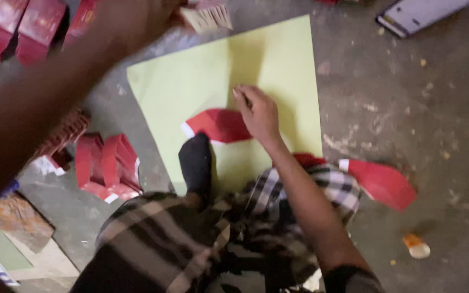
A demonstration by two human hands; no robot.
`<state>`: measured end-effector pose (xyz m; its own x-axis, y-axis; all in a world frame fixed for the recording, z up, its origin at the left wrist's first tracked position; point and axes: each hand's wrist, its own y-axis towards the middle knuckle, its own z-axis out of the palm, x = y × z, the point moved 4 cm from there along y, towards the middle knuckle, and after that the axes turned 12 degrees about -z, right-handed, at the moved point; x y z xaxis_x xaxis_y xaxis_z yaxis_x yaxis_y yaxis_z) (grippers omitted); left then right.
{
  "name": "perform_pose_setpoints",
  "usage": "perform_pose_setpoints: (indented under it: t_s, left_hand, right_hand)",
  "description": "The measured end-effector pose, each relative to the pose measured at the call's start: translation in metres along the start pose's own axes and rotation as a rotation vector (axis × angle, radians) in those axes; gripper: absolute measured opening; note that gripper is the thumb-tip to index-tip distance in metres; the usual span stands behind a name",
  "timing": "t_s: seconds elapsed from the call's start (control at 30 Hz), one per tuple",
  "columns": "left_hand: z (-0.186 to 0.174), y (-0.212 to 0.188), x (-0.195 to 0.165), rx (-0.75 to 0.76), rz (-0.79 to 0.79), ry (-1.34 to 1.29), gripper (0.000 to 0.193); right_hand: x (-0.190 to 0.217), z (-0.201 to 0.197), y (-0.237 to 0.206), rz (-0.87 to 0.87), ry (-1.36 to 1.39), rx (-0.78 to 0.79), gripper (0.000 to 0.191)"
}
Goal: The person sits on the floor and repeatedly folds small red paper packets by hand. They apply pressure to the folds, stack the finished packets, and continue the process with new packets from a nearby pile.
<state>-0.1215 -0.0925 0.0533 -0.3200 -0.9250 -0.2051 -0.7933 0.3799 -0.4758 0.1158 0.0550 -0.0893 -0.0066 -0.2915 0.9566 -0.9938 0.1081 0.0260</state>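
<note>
A grey concrete floor [408, 108] carries a pale green sheet [202, 81], with red paper pieces strewn from nine to three o'clock. The right hand [259, 111] presses its closed fingers on a red piece [218, 125] at the sheet's six o'clock, seemingly the placing step. The blurred left hand [131, 19], at twelve, grips a brush [208, 16]; the piece likely needs holding flat.

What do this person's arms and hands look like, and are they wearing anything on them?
Both hands are bare: no gloves, rings or watch show. The right hand has a bare forearm, with a dark sleeve starting near the elbow. The left hand and its arm are blurred; no sleeve can be made out there.
</note>
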Motion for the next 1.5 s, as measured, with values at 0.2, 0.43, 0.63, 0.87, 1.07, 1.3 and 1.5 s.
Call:
perform_pose_setpoints:
  t_s: [0.2, 0.43, 0.63, 0.87, 1.07, 1.3, 1.5]
  left_hand:
    - [0.111, -0.17, 0.028, -0.021, 0.0, -0.796, 0.041]
    - [0.189, -0.209, 0.035, 0.27, 0.092, -1.5, 0.046]
    - [0.213, -0.209, 0.06, 0.01, -0.186, -1.22, 0.035]
    - [0.226, -0.177, 0.102, -0.541, 0.095, -0.11, 0.031]
    - [0.255, -0.166, 0.114, -0.701, 0.146, 0.056, 0.029]
    - [0.248, -0.177, 0.093, -0.164, -0.137, -0.8, 0.032]
    - [0.25, -0.202, 0.022, 0.106, -0.277, -1.406, 0.039]
  right_hand:
    - [0.048, 0.041, -0.048, 0.107, 0.729, -0.009, 0.034]
    - [0.042, 0.067, -0.095, 0.197, 0.5, -0.067, 0.021]
    - [0.031, 0.098, -0.08, 0.205, 0.57, -0.111, 0.021]
    - [0.077, 0.106, -0.069, -0.431, -0.603, -0.227, 0.063]
    - [0.049, 0.164, -0.045, -0.547, -1.109, 0.426, 0.063]
    - [0.042, 0.104, -0.073, -0.155, -0.474, -0.072, 0.086]
    - [0.032, 0.069, -0.111, 0.273, 0.103, -0.02, 0.033]
